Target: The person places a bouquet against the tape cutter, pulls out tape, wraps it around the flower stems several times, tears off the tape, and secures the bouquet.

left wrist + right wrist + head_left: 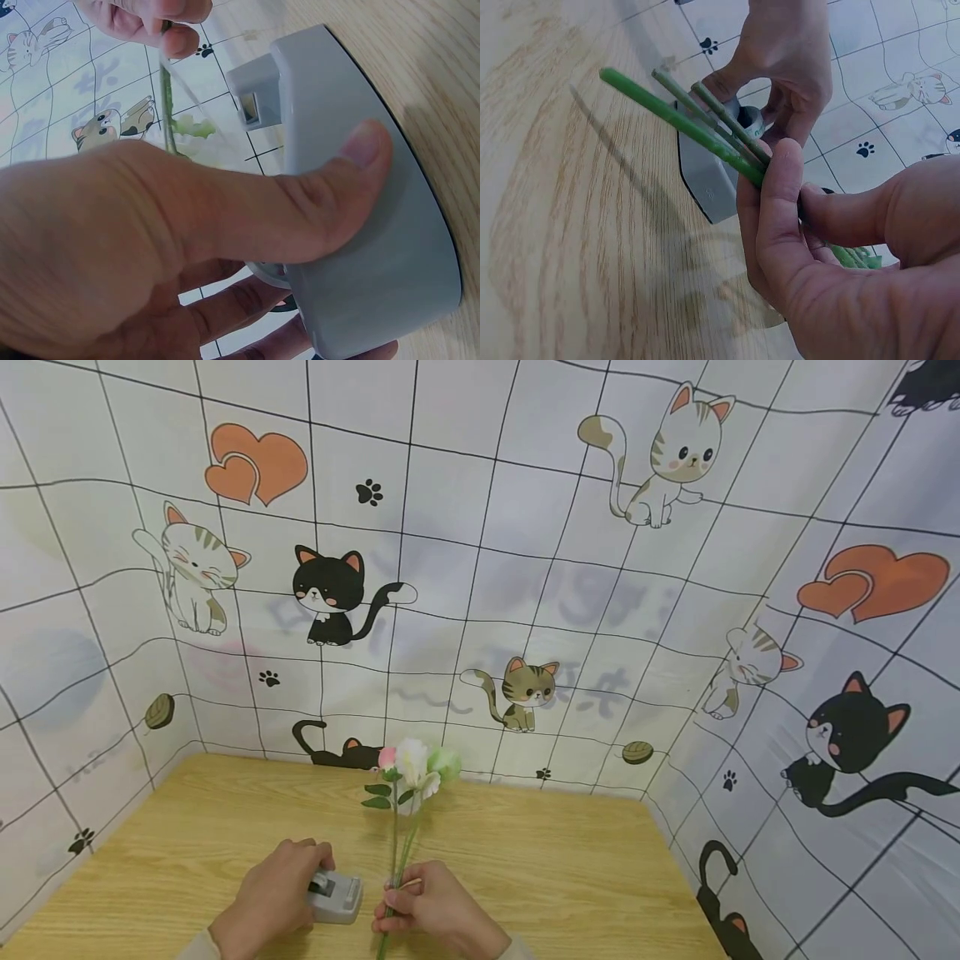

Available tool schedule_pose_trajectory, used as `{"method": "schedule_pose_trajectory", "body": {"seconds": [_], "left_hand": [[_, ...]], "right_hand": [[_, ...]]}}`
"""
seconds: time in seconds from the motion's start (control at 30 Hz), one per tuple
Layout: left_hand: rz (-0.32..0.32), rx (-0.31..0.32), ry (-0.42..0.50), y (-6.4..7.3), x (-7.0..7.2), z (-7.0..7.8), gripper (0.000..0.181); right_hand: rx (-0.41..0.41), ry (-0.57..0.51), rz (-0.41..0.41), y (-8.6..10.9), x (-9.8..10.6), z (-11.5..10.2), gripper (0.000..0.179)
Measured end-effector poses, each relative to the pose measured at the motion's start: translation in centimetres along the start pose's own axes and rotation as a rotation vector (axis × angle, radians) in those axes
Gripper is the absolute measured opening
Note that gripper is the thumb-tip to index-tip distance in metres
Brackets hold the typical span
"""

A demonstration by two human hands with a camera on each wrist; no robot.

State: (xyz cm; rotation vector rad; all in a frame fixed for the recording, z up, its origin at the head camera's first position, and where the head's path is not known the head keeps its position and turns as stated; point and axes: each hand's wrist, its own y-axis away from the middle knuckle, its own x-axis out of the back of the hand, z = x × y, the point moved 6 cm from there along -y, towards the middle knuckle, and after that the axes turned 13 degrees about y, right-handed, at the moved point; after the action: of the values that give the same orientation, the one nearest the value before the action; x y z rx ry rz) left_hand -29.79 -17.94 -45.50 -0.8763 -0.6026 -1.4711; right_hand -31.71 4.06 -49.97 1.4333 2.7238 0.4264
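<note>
My left hand [281,893] grips a grey tape dispenser [335,897] at the table's left front, thumb along its side in the left wrist view. Just right of it, my right hand [442,910] pinches the green stems [682,127] of a few flowers between thumb and fingers. The flower heads [412,767], white, pink and pale green, point away toward the back wall. Cut stem ends stick out past my fingers in the right wrist view. A thin clear strip [191,90] shows beside the stems in the left wrist view. Part of the dispenser is hidden behind my left fingers.
The wooden table [562,868] reaches back to a white cloth wall [465,577] printed with cats, hearts and black grid lines. Similar cloth hangs along the left and right sides.
</note>
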Motion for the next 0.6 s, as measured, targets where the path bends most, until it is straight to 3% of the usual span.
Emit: {"method": "schedule_pose_trajectory", "body": {"seconds": [0.1,0.33,0.6], "left_hand": [[-0.002,0.009,0.008,0.0,0.0,-0.1,0.067],[0.003,0.009,0.009,0.0,0.0,0.0,0.069],[-0.004,0.013,0.016,0.2,0.2,0.0,0.069]], "right_hand": [[0.008,-0.008,0.002,0.1,-0.2,0.0,0.002],[0.046,-0.008,0.029,0.7,0.3,0.0,0.011],[0.071,-0.027,0.001,1.6,2.2,-0.2,0.017]]}}
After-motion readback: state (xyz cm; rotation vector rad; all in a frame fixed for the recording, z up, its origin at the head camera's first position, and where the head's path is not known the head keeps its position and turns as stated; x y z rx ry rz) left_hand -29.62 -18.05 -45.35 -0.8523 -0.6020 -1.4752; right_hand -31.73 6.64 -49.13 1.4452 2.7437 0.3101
